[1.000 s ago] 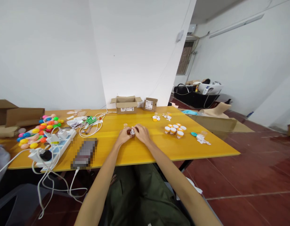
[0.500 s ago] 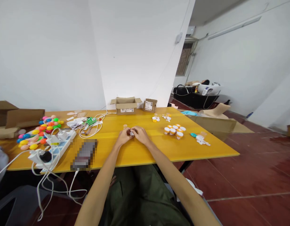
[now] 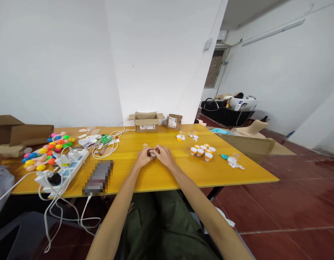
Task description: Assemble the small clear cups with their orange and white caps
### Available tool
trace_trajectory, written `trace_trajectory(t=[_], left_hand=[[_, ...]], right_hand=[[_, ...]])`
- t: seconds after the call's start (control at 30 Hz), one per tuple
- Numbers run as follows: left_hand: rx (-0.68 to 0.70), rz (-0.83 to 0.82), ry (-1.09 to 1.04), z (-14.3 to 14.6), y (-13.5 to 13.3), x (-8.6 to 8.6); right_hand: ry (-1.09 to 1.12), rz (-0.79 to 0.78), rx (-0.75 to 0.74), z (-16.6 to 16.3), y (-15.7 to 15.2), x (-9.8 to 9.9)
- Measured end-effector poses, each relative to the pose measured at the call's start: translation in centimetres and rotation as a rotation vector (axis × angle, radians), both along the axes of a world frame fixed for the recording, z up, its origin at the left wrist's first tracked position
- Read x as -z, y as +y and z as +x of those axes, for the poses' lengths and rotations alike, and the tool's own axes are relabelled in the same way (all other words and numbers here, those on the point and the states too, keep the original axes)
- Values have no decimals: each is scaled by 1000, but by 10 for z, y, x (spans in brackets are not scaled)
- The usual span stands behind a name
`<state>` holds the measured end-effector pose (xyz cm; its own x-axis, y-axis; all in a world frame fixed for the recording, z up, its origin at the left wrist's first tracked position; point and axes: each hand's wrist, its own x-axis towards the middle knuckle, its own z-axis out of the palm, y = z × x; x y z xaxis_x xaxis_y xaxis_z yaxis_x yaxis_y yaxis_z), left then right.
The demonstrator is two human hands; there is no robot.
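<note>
My left hand [image 3: 144,157] and my right hand [image 3: 163,155] meet over the middle of the yellow table [image 3: 156,180], both closed around one small white piece [image 3: 153,154]. Fingers cover most of it, so its kind is hidden. Just behind my left hand stands a small clear cup [image 3: 145,145]. To the right, a cluster of small tubs with white and orange lids [image 3: 201,150] stands close together. Beyond it lie loose white parts with a yellow ring [image 3: 180,137]. Farther right are a teal ring [image 3: 224,156] and several white plastic pieces [image 3: 234,163].
A power strip [image 3: 72,168] with tangled white cables and a blurred-out phone [image 3: 98,177] lie at left. Behind them are colourful plastic balls [image 3: 47,151]. An open cardboard box [image 3: 146,122] and a smaller box [image 3: 174,122] stand by the wall. Another person's sleeve [image 3: 3,182] shows far left.
The whole view has shifted slightly, so things appear a little farther right. Both hands stay together on the small white piece, with only slight finger movement.
</note>
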<state>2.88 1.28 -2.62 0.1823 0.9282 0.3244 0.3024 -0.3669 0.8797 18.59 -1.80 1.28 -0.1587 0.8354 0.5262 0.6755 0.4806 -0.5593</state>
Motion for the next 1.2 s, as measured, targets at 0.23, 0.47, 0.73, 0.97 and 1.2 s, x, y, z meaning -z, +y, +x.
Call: trace_trajectory(t=[0.23,0.47,0.73,0.97,1.2], left_hand=[[18,15,60,2,-15,-19],[-26,56,125,2,-15,-20],[-12,6,-5,3,-16,-26],[-74,32,-133,1,-24,-40],[-63,-23,-248,4,-26,-41]], right_hand=[[-44,11,33,0,1,2],[-27,15,42,0,1,3],[322,-138,-20,6,14,6],[883,-588,-392,-1,15,7],[1125,-717,-469,-4,10,5]])
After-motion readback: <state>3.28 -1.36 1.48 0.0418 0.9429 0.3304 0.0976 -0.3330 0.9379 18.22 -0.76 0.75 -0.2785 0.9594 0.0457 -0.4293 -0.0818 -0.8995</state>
